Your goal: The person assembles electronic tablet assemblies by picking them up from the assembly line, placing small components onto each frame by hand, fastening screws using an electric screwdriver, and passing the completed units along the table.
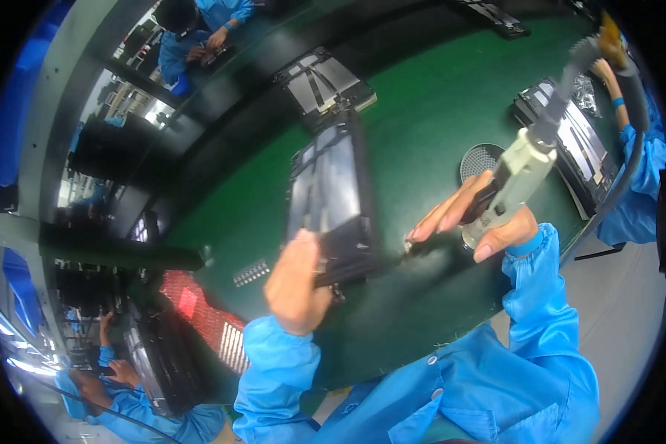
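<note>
My left hand (296, 285) grips the near left edge of a flat black and silver electronic unit (331, 192), with the fingers partly hidden and blurred. The unit lies lengthwise away from me, and its far end meets another unit. My right hand (488, 214) is to the right of it, closed round a pale powered screwdriver (516, 174) tilted with its cable end up and to the right. The index and middle fingers stretch toward the unit. At their tips is a small shiny bit (408, 244), too blurred to name.
A round mesh dish (482, 160) stands beyond my right hand on the green mat (414, 96). More units (322, 81) lie at the back and right. Left of my hand are a small studded strip (251, 273) and red bubble wrap (200, 314). Co-workers in blue sit around.
</note>
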The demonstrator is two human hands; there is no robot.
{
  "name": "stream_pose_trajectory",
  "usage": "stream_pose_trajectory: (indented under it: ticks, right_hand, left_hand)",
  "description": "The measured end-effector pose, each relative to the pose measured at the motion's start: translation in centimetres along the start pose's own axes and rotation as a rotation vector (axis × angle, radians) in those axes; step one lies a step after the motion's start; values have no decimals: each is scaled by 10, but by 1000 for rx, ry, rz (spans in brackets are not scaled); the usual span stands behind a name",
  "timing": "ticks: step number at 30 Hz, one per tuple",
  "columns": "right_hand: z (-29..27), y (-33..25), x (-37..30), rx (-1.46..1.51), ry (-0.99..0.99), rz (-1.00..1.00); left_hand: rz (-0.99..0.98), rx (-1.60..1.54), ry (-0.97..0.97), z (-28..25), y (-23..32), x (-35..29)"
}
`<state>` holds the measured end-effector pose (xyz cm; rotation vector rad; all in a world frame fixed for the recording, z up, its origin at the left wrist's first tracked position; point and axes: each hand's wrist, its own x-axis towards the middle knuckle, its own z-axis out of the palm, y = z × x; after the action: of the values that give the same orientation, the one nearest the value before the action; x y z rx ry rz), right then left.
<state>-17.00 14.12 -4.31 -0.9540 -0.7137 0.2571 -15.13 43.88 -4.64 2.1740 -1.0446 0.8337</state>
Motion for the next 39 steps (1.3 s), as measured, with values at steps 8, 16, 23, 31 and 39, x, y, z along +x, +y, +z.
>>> stream_pose_trajectory:
  ticks: [8,16,23,31,39]
  right_hand:
    - [6,11,4,52,72,263]
    - [-3,6,6,44,123,392]
    - [-4,16,6,-226,198,267]
    - [-1,13,3,-167,200,277]
    - [-9,2,-2,-259,309,157]
  left_hand:
    - [-76,336,-215,-20,-134,17]
    - [-244,465,-484,16,-168,66]
    - [-85,165,-528,126,-183,102]
    - [206,567,-476,118,-175,130]
    - [-104,414,-437,107,-74,114]
